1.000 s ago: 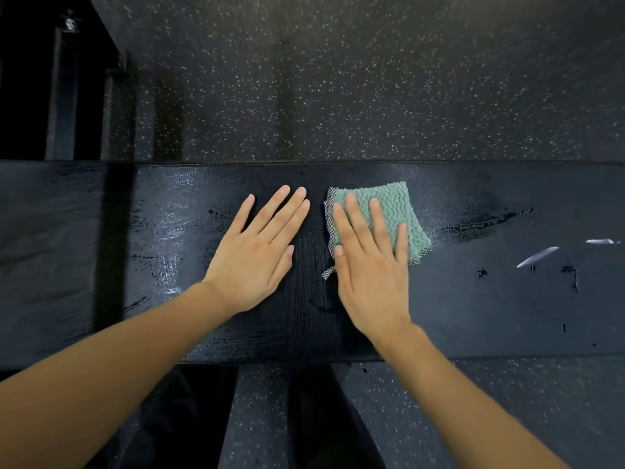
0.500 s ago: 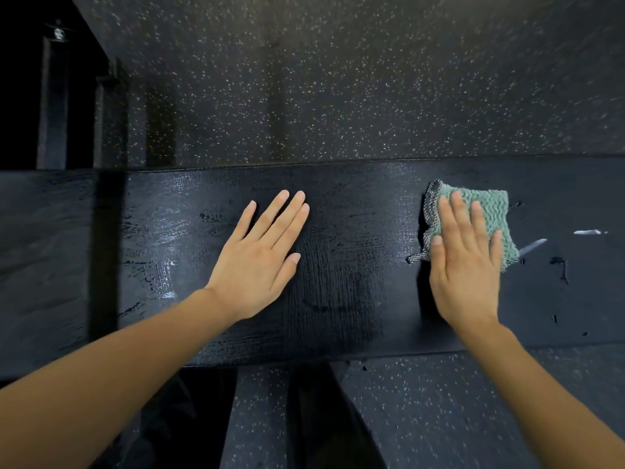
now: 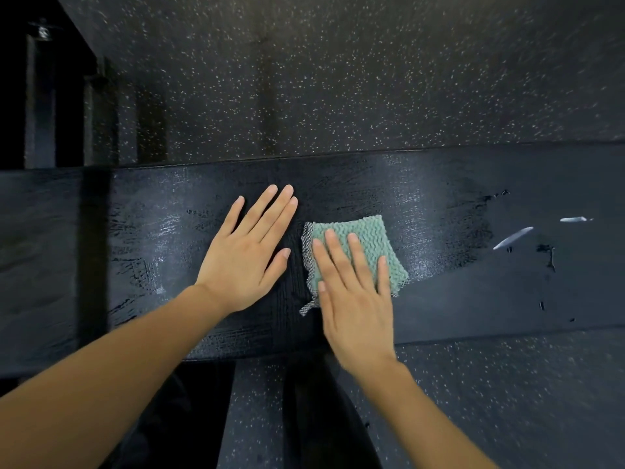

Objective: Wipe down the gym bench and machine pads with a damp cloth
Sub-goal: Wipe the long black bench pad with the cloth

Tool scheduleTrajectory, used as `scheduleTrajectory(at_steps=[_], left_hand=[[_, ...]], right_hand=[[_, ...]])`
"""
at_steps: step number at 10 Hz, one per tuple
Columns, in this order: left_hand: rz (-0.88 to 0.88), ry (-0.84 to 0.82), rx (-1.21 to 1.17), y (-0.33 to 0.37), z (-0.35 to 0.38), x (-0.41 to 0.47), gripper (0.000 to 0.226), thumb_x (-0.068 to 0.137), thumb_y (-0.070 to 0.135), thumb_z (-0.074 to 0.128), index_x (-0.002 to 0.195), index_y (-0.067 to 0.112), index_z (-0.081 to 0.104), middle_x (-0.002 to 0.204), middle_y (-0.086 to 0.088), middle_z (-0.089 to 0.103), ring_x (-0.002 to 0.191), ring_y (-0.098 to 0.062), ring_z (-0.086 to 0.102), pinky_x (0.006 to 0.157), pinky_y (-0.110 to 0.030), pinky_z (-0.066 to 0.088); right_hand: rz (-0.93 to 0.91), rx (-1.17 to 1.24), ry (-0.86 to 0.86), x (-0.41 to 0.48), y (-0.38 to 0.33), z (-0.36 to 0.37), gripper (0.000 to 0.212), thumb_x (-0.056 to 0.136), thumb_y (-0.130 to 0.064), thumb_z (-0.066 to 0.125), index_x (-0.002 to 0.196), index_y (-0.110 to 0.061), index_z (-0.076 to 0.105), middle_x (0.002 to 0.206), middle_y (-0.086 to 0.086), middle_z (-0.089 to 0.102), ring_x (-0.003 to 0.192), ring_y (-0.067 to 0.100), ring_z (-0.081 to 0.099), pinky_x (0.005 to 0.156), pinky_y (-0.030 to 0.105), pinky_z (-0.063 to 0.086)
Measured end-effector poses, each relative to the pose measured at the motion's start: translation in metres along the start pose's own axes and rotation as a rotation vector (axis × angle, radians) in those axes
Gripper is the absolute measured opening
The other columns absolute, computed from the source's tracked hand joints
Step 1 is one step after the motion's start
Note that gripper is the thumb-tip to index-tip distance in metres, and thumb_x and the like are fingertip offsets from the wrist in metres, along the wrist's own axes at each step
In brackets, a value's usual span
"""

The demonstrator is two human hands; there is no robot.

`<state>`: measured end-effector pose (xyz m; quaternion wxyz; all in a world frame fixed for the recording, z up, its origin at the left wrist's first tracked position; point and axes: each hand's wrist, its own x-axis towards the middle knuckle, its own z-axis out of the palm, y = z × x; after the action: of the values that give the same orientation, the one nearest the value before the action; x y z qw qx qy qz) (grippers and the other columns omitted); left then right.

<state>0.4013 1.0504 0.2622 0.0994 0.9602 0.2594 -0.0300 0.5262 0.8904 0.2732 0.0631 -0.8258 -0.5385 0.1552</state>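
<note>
A long black bench pad (image 3: 473, 299) runs across the view from left to right, its surface streaked with damp patches. A folded green knitted cloth (image 3: 375, 238) lies flat on the pad near the middle. My right hand (image 3: 355, 299) presses down on the cloth with straight fingers, covering its near left part. My left hand (image 3: 247, 252) rests flat on the bare pad just to the left of the cloth, fingers straight and pointing away from me.
White tears or scuffs (image 3: 512, 237) mark the pad's right part. Black speckled rubber floor (image 3: 338, 79) lies beyond and below the bench. Dark upright frame bars (image 3: 40, 103) stand at the far left. A dark support sits under the pad's near edge.
My right hand slid the cloth out to the right, then back left toward my left hand. The left hand has stayed in place on the pad.
</note>
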Motion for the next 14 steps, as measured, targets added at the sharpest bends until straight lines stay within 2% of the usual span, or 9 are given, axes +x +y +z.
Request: scheduleTrajectory(at_steps=[1, 3, 5, 7, 9, 10, 12, 13, 14], left_hand=[[0.003, -0.004, 0.004, 0.0, 0.0, 0.0, 0.063, 0.102, 0.038, 0.025, 0.158, 0.01, 0.018, 0.167, -0.003, 0.011, 0.154, -0.02, 0.008, 0.124, -0.047, 0.01], [-0.002, -0.009, 0.013, 0.0, 0.001, -0.001, 0.063, 0.102, 0.038, 0.024, 0.159, 0.011, 0.017, 0.167, -0.003, 0.01, 0.154, -0.02, 0.007, 0.124, -0.048, 0.01], [-0.003, -0.004, 0.008, 0.0, 0.001, 0.0, 0.063, 0.102, 0.038, 0.024, 0.159, 0.011, 0.017, 0.167, -0.003, 0.01, 0.154, -0.02, 0.007, 0.123, -0.048, 0.01], [-0.003, 0.0, 0.008, 0.0, 0.001, 0.001, 0.064, 0.101, 0.038, 0.025, 0.158, 0.01, 0.018, 0.167, -0.003, 0.011, 0.154, -0.021, 0.009, 0.123, -0.049, 0.013], [0.0, 0.0, 0.006, -0.001, 0.001, 0.0, 0.064, 0.102, 0.037, 0.025, 0.159, 0.011, 0.017, 0.167, -0.003, 0.01, 0.154, -0.02, 0.008, 0.123, -0.05, 0.014], [0.0, -0.003, 0.006, -0.001, 0.001, 0.0, 0.063, 0.102, 0.037, 0.024, 0.159, 0.011, 0.015, 0.167, -0.002, 0.009, 0.154, -0.02, 0.007, 0.123, -0.051, 0.014], [0.002, 0.003, 0.007, -0.001, 0.002, -0.001, 0.063, 0.102, 0.038, 0.023, 0.159, 0.011, 0.016, 0.167, -0.002, 0.01, 0.154, -0.02, 0.007, 0.123, -0.049, 0.013], [0.003, 0.006, 0.011, -0.001, 0.002, -0.001, 0.063, 0.102, 0.038, 0.023, 0.159, 0.011, 0.016, 0.167, -0.003, 0.011, 0.154, -0.021, 0.008, 0.123, -0.049, 0.013], [0.003, 0.008, 0.014, 0.0, 0.002, 0.0, 0.063, 0.103, 0.039, 0.024, 0.159, 0.011, 0.017, 0.167, -0.003, 0.011, 0.154, -0.021, 0.009, 0.123, -0.049, 0.013]], right_hand=[[0.023, -0.008, -0.018, 0.003, 0.029, -0.009, 0.055, 0.102, -0.031, 0.025, 0.157, -0.031, 0.02, 0.164, -0.012, 0.017, 0.152, 0.014, 0.01, 0.121, 0.044, 0.003], [0.294, 0.044, 0.02, 0.002, 0.093, -0.029, 0.055, 0.103, -0.038, 0.012, 0.158, -0.034, 0.011, 0.163, -0.018, 0.003, 0.151, 0.006, -0.006, 0.123, 0.044, -0.003], [0.488, 0.115, 0.144, 0.006, 0.04, -0.011, 0.056, 0.102, -0.036, 0.016, 0.158, -0.03, 0.013, 0.163, -0.014, 0.002, 0.152, 0.016, -0.001, 0.121, 0.052, 0.0], [0.259, 0.052, 0.058, -0.023, -0.027, 0.012, 0.056, 0.102, -0.033, 0.023, 0.157, -0.026, 0.02, 0.164, -0.007, 0.017, 0.152, 0.023, 0.013, 0.118, 0.054, 0.007], [0.015, -0.018, -0.04, -0.036, -0.007, 0.007, 0.056, 0.102, -0.031, 0.027, 0.157, -0.028, 0.021, 0.164, -0.009, 0.017, 0.152, 0.017, 0.013, 0.119, 0.049, 0.011], [0.023, -0.021, -0.033, -0.037, 0.027, -0.003, 0.055, 0.102, -0.029, 0.028, 0.157, -0.028, 0.023, 0.163, -0.01, 0.019, 0.152, 0.014, 0.014, 0.12, 0.046, 0.009], [0.21, 0.004, 0.011, -0.041, 0.076, -0.015, 0.053, 0.104, -0.032, 0.02, 0.157, -0.031, 0.018, 0.165, -0.012, 0.013, 0.152, 0.012, 0.005, 0.122, 0.043, 0.001], [0.301, 0.042, 0.059, -0.037, 0.062, -0.01, 0.053, 0.104, -0.033, 0.019, 0.157, -0.03, 0.018, 0.165, -0.013, 0.01, 0.153, 0.012, 0.0, 0.121, 0.04, -0.008], [0.369, 0.081, 0.084, -0.037, 0.037, -0.002, 0.054, 0.104, -0.035, 0.019, 0.158, -0.029, 0.017, 0.165, -0.012, 0.01, 0.153, 0.015, 0.0, 0.12, 0.042, -0.009]])
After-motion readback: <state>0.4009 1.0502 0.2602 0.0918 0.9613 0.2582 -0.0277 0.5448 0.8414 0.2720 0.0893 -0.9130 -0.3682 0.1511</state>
